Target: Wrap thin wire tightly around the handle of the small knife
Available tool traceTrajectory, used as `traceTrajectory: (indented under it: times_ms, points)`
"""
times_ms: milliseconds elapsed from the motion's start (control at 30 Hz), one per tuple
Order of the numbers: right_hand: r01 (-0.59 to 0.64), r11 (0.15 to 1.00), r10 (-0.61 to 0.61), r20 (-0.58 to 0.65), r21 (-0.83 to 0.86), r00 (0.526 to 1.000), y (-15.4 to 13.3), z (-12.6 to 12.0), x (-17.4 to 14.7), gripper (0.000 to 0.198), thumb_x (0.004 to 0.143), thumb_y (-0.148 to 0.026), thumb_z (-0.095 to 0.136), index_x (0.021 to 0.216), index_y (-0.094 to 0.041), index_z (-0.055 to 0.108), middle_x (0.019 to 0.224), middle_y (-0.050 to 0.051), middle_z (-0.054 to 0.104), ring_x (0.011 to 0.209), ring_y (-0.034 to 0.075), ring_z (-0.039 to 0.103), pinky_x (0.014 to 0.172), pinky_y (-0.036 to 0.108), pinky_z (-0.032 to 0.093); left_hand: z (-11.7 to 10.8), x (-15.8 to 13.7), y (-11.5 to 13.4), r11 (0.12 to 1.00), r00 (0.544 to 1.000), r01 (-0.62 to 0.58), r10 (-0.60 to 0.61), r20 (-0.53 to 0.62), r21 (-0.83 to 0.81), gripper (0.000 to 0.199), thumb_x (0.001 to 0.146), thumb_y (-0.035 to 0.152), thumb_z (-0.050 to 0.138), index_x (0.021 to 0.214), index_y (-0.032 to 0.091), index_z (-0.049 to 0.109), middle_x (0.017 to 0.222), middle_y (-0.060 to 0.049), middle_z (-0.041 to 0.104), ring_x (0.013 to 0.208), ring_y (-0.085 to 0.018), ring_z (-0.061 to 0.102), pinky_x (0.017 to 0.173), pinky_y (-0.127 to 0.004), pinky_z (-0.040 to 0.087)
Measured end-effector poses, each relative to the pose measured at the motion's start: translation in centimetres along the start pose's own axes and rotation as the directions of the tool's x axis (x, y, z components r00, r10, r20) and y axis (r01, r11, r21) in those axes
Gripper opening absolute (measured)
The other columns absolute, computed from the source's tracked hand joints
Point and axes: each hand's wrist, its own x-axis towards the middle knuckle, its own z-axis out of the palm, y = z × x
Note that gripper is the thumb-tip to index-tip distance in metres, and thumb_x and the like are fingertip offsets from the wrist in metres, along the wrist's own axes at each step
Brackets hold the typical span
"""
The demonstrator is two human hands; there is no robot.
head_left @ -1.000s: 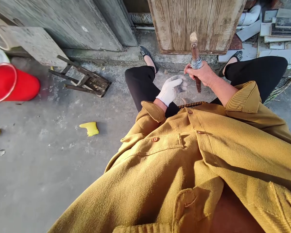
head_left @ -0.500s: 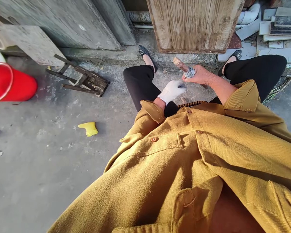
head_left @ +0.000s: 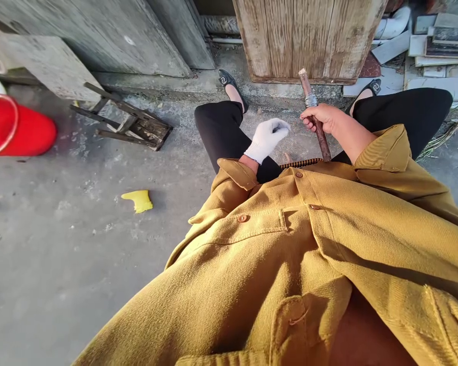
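Head view: right hand [head_left: 325, 118] grip closed around upright stick [head_left: 315, 116]; gloved left hand [head_left: 267, 138] beside, loosely open.

A rough outdoor yard: concrete ground [head_left: 61, 264], weathered wooden door [head_left: 309, 35], stacked tile scraps [head_left: 438, 40]

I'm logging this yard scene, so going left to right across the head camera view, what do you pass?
red bucket → broken wooden stool → yellow scrap → gloved left hand → wire-wrapped stick in the bare right hand
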Motion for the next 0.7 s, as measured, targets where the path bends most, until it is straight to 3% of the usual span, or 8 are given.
traceTrajectory:
  times_ms: [67,167,233,367,467,600,700]
  points:
    - [0.021,0.997,-0.022,0.001,0.072,1.0,-0.4,-0.3,-0.4,0.031,0.082,-0.028,0.082,0.071,-0.021,0.053,0.059,-0.001,0.052,0.053,0.01,0.042,0.05,0.025,0.034,0.2,0.4,-1.0,0.983,0.99,0.088,-0.104,-0.091,-0.159,0.019,0.091,0.024,0.066,0.104,0.016,0.078,0.085,-0.004,0.073,0.083,-0.018,0.069,0.084,-0.03,0.06]
    - [0.107,0.983,-0.116,0.057,0.149,0.992,-1.3,-0.4,-1.7,0.029,0.082,-0.028,0.084,0.073,-0.022,0.057,0.065,0.0,0.058,0.059,0.012,0.043,0.054,0.027,0.034,0.3,0.7,-2.1,0.945,0.971,0.168,-0.208,-0.119,-0.279,0.017,0.091,0.025,0.066,0.101,0.016,0.075,0.078,-0.002,0.066,0.076,-0.016,0.065,0.076,-0.029,0.058]
    - [0.161,0.967,-0.177,0.067,0.198,0.982,-2.0,-0.3,-2.5,0.025,0.085,-0.023,0.082,0.075,-0.022,0.059,0.07,0.001,0.063,0.062,0.012,0.044,0.056,0.027,0.034,0.1,0.6,-2.1,0.944,0.971,0.188,-0.22,-0.094,-0.272,0.014,0.088,0.023,0.067,0.097,0.015,0.075,0.08,-0.003,0.066,0.079,-0.017,0.065,0.078,-0.029,0.058]
    - [0.2,0.938,-0.177,-0.104,0.282,0.979,-3.1,-0.6,-3.1,0.024,0.098,-0.008,0.062,0.077,-0.018,0.058,0.07,0.0,0.063,0.06,0.008,0.042,0.056,0.025,0.029,-0.2,0.2,-1.1,0.967,0.984,0.172,-0.179,-0.02,-0.186,0.011,0.084,0.02,0.065,0.089,0.015,0.074,0.085,-0.005,0.068,0.09,-0.02,0.066,0.087,-0.032,0.058]
    - [0.186,0.954,-0.149,-0.167,0.235,0.975,-3.3,-1.4,-2.8,0.029,0.102,-0.003,0.057,0.076,-0.017,0.058,0.067,0.0,0.063,0.057,0.006,0.042,0.054,0.025,0.028,-0.3,0.1,-0.8,0.979,0.989,0.148,-0.149,0.004,-0.143,0.01,0.083,0.018,0.062,0.085,0.016,0.072,0.083,-0.005,0.067,0.091,-0.021,0.066,0.09,-0.034,0.058]
    - [0.165,0.983,-0.139,-0.257,0.084,0.956,-3.2,-2.3,-2.6,0.03,0.095,0.002,0.065,0.069,-0.014,0.062,0.057,0.001,0.062,0.049,0.006,0.042,0.05,0.027,0.026,-0.4,0.3,-1.6,0.981,0.986,0.152,-0.159,-0.049,-0.117,0.013,0.084,0.017,0.062,0.089,0.017,0.074,0.086,-0.005,0.07,0.089,-0.021,0.067,0.092,-0.036,0.058]
    - [0.202,0.978,-0.207,-0.241,-0.047,0.948,-3.3,-2.3,-3.2,0.027,0.089,0.003,0.07,0.068,-0.014,0.065,0.057,0.003,0.064,0.049,0.008,0.044,0.05,0.027,0.031,-0.3,0.6,-2.0,0.976,0.987,0.149,-0.136,0.09,-0.157,0.016,0.078,0.015,0.064,0.089,0.015,0.075,0.092,-0.006,0.075,0.094,-0.021,0.07,0.099,-0.035,0.057]
